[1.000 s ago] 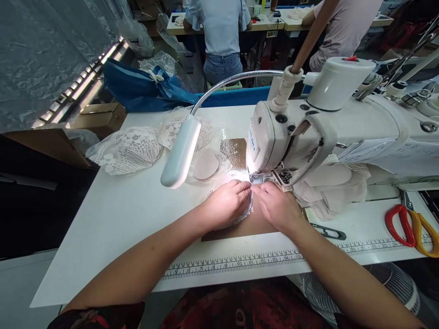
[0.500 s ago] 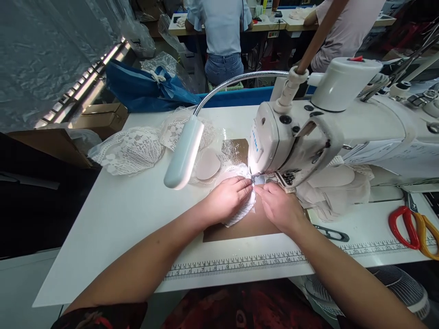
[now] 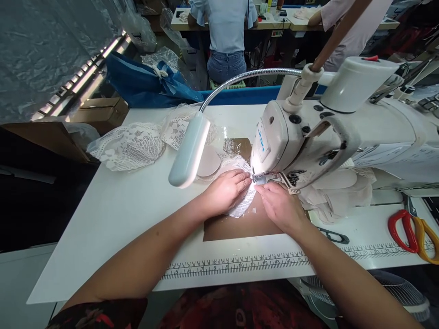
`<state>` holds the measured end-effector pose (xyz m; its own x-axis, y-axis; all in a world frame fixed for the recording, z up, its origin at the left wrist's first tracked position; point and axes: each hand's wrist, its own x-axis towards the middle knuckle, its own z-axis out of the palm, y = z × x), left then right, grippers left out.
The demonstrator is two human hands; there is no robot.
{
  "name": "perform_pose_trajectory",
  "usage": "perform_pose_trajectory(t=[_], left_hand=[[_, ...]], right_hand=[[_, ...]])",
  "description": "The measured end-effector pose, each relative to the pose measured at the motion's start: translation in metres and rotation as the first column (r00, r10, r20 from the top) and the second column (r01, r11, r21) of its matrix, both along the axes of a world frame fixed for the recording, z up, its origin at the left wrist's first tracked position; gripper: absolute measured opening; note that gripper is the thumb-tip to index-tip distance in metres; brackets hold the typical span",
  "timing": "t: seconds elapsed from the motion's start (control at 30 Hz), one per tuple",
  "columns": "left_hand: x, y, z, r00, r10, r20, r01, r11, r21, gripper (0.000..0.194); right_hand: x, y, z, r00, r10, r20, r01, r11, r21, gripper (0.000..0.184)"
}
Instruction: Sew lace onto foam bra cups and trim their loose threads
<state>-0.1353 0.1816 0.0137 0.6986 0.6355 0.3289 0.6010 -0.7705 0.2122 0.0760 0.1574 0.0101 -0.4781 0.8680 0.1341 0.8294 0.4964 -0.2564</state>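
Under the sewing machine's head lies a white lace piece, its edge at the lit needle area. My left hand rests on it with fingers stretched flat, the fingertips just left of the presser foot. From the right, my right hand pinches the lace edge between thumb and forefinger, right in front of the foot. What lies under the palms is hidden. Beside my left hand is a smooth beige oval pad. Brown sheeting covers the table beneath both hands.
Lace cups lie at the left on the white table. A lamp on a bendy neck hangs above. Red-and-orange-handled scissors, a black thread snipper and beige fabric are at right. A person sits ahead.
The lace piece has slid a little away from me and turned slightly under the needle. Both hands stay close to it, nearly in place. The whole view has shifted slightly.
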Motion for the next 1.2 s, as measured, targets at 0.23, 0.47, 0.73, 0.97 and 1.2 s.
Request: perform_pose_trajectory(t=[0.23,0.47,0.73,0.97,1.2], left_hand=[[-0.003,0.001,-0.003,0.997,0.064,-0.035,-0.064,0.998,0.023,0.033],[-0.01,-0.009,0.003,0.997,-0.053,-0.056,0.05,0.998,-0.048,0.032],[-0.008,-0.009,0.003,1.0,0.023,-0.004,-0.023,0.997,-0.08,0.028],[-0.011,-0.008,0.008,0.998,0.018,0.058,-0.006,0.98,-0.201,0.025],[-0.016,-0.008,0.007,0.985,-0.17,-0.004,0.169,0.979,-0.113,0.034]], right_hand=[[0.001,0.0,0.002,1.0,-0.01,-0.002,0.01,1.0,0.007,0.044],[0.005,0.0,0.003,0.998,0.021,-0.061,-0.02,1.0,0.023,0.039],[0.007,-0.002,-0.001,0.989,0.066,-0.131,-0.057,0.996,0.066,0.036],[0.007,-0.003,0.001,0.992,0.124,-0.031,-0.121,0.988,0.096,0.042],[0.008,-0.004,-0.002,0.984,0.166,0.066,-0.173,0.979,0.112,0.04]])
